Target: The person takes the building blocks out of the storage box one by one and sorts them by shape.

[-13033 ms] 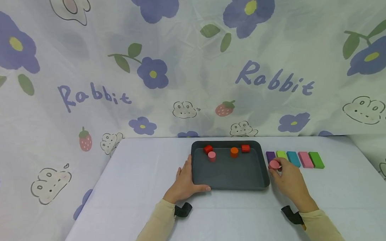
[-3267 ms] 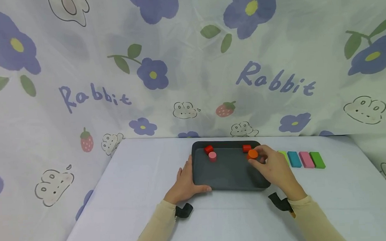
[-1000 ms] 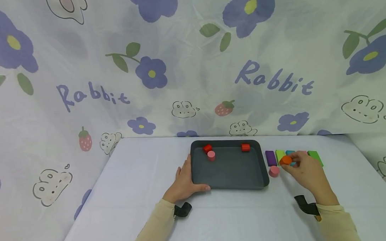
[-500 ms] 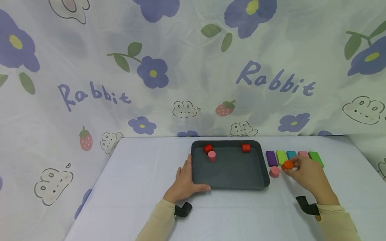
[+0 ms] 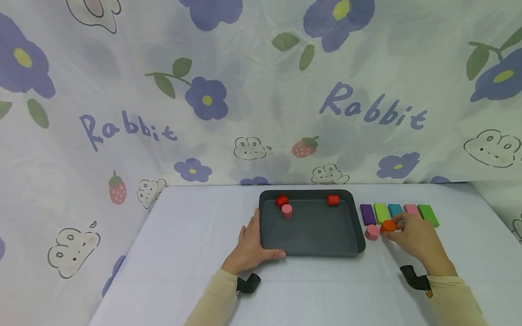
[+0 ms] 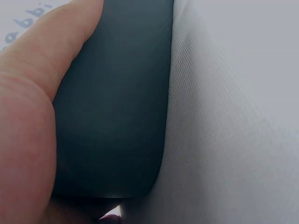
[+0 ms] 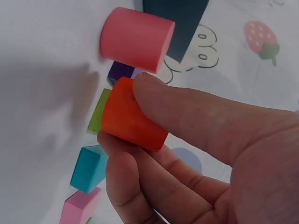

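My right hand (image 5: 415, 238) pinches an orange cylinder block (image 5: 388, 226) between thumb and fingers, just in front of the lime and blue blocks. Beside it on the table stands a pink cylinder block (image 5: 372, 232), in front of the purple block (image 5: 368, 214). In the right wrist view the orange cylinder (image 7: 126, 116) sits between thumb and fingertips, close to the pink one (image 7: 135, 39). My left hand (image 5: 248, 249) rests on the dark grey tray (image 5: 313, 235), fingers straight along its left side, thumb at the front edge. The left wrist view shows that thumb against the tray wall (image 6: 117, 116).
Inside the tray are a red cylinder (image 5: 281, 201) and a pink cylinder (image 5: 287, 211) at the back left, and another red cylinder (image 5: 333, 200) at the back right. Lime (image 5: 381, 213), blue (image 5: 395, 210), pink (image 5: 411, 209) and green (image 5: 428, 215) flat blocks line up right of the purple one.
The pink cylinder, earlier in my right hand, now stands on the table. My right hand has since carried the orange cylinder rightward out of the tray and lowered it. My left hand stays put.
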{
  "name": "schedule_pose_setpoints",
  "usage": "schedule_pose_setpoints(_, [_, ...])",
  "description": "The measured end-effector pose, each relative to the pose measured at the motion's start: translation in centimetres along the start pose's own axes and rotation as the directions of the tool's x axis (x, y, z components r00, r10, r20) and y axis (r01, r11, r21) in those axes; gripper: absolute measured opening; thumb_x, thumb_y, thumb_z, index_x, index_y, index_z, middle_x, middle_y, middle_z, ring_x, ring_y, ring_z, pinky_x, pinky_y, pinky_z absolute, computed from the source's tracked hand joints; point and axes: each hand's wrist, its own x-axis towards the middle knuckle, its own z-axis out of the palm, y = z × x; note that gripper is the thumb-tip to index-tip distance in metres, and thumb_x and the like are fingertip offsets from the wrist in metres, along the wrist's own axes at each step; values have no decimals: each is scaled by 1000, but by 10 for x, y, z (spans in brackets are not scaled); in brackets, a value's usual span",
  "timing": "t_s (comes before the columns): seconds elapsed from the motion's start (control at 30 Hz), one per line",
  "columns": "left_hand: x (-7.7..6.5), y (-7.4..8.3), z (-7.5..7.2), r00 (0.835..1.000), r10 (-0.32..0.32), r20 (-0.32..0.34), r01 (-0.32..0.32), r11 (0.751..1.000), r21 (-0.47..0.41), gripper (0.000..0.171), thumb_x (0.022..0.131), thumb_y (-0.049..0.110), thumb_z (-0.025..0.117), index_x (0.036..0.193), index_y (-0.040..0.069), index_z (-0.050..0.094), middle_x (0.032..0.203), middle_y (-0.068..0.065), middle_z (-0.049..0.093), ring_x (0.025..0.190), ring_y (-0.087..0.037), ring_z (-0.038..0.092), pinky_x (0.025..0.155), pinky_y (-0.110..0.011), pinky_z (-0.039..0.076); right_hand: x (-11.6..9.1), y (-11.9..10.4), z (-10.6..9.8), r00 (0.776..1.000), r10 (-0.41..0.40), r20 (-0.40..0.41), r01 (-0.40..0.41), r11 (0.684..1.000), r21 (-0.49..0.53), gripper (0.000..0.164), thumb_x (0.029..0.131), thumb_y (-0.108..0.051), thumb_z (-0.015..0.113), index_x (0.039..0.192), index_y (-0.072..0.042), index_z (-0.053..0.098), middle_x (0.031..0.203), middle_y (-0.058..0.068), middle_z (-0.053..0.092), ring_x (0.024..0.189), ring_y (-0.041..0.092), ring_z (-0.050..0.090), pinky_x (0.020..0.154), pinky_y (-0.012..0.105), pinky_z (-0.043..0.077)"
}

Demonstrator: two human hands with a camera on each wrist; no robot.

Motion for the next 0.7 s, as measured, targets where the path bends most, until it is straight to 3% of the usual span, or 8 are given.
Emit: schedule_pose_setpoints(0.7, [0,1,1,1000,-6,-1,6,1000,13,135,72,53,87,161,3,-2,168,-14,11,153,-31,14,121,-58,-2,2,3,7,1000,22,19,-22,1000,-6,52,84,-21,81,114,16,58,102,31,66,84,35,61,70,47,56])
